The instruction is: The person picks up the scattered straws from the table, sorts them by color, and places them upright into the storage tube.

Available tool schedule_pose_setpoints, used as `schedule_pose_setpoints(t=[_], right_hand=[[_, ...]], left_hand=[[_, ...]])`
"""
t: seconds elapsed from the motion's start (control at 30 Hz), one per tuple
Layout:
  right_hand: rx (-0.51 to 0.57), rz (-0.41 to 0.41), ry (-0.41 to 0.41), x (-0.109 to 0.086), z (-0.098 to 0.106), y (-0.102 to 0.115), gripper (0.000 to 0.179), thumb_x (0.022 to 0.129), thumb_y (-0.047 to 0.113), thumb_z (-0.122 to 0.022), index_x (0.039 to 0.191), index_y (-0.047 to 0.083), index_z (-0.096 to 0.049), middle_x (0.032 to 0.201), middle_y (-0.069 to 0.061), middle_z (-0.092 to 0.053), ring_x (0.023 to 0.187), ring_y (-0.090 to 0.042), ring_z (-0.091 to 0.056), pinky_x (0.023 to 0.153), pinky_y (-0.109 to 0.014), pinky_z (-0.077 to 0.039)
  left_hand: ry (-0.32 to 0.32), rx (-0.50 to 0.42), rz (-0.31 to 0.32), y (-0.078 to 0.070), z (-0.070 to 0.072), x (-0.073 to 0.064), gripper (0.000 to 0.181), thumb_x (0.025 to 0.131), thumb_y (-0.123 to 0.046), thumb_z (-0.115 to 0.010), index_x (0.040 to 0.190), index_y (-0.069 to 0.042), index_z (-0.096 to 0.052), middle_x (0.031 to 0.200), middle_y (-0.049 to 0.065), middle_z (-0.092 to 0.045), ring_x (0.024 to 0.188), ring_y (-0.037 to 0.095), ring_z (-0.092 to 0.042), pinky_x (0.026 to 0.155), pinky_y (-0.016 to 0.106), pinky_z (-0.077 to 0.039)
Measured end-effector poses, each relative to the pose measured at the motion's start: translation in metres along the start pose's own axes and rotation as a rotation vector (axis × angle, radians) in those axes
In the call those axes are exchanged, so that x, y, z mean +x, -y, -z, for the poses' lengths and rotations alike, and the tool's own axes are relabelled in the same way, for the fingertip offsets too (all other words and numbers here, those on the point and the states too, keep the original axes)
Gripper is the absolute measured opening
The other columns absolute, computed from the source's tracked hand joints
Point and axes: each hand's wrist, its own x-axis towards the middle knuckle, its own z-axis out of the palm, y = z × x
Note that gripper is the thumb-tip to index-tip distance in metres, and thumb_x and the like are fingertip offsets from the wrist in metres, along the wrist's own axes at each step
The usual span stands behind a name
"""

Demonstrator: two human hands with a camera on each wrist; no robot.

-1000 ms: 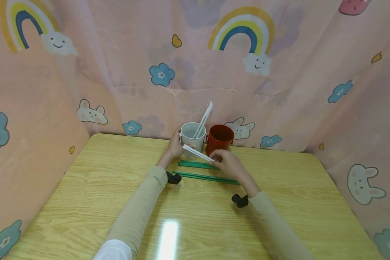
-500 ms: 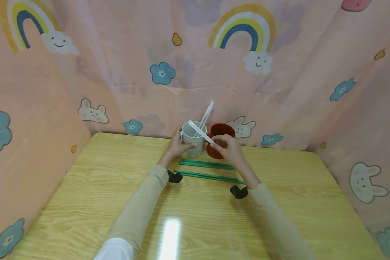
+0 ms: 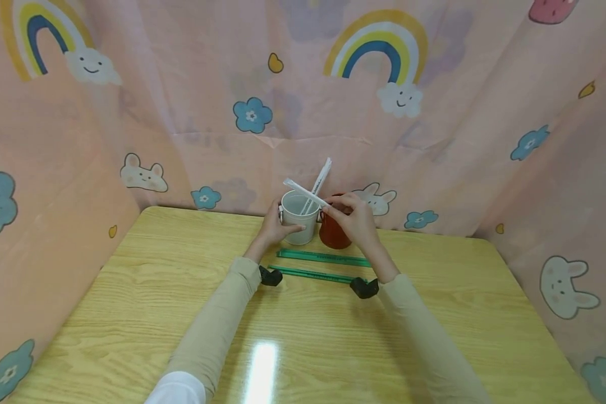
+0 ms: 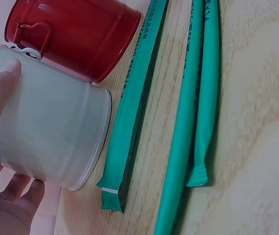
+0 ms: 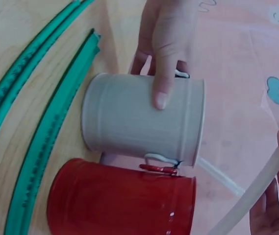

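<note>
My left hand (image 3: 275, 225) holds a small white metal bucket (image 3: 300, 229) upright, thumb across its front and fingers round its far side. Inside the bucket leans a white paper-wrapped straw or two (image 3: 323, 174), sticking out above the rim. Between thumb and fingers my right hand (image 3: 357, 223) pinches another white wrapped straw (image 3: 298, 188); it slants over the bucket's mouth, free end up to the left. Touching the white bucket's right side is a red metal bucket (image 3: 335, 235), partly hidden behind my right hand. In the right wrist view the pinched straw (image 5: 252, 196) appears curved.
Several green-wrapped straws with dark print lie in front of the buckets: a wide one (image 4: 132, 117) nearest them, and a close pair (image 4: 190, 117) farther forward. Behind the wooden table (image 3: 182, 280) hangs a pink patterned curtain (image 3: 192, 101). A black wrist camera (image 3: 365, 288) hangs below each forearm.
My right hand has risen from over the green straws to the white bucket's rim, carrying the white straw up above the mouth. The left hand stays on the bucket.
</note>
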Motion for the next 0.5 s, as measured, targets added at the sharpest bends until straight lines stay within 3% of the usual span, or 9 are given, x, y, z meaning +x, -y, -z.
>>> schedule_pose_setpoints(t=[0.1,0.33,0.5], right_hand=[[0.016,0.018,-0.049,0.005,-0.002,0.003,0.018,0.084,0.015,-0.073,0.1,0.006,-0.075,0.089,-0.011,-0.067,0.078,-0.02,-0.065,0.069,-0.016,-0.053],[0.032,0.116,-0.18,0.014,-0.008,0.015,0.019,0.085,0.01,-0.073,0.102,0.003,-0.071,0.091,-0.014,-0.069,0.079,-0.025,-0.068,0.074,-0.04,-0.059],[0.072,0.124,-0.232,0.018,-0.011,0.021,0.022,0.085,0.014,-0.072,0.104,0.001,-0.07,0.094,-0.015,-0.069,0.083,-0.027,-0.067,0.078,-0.043,-0.058]], left_hand=[[0.002,-0.011,0.021,-0.001,0.0,-0.001,0.086,0.074,-0.003,-0.081,0.142,-0.001,-0.03,0.139,0.018,-0.045,0.13,0.031,-0.043,0.113,0.043,-0.034],[0.01,-0.028,0.017,-0.008,0.003,-0.005,0.085,0.074,-0.002,-0.081,0.142,0.001,-0.031,0.138,0.019,-0.045,0.13,0.034,-0.043,0.112,0.046,-0.035],[0.008,-0.024,0.023,-0.003,0.002,-0.002,0.085,0.074,-0.002,-0.081,0.143,-0.002,-0.031,0.138,0.018,-0.045,0.129,0.033,-0.044,0.112,0.046,-0.035]])
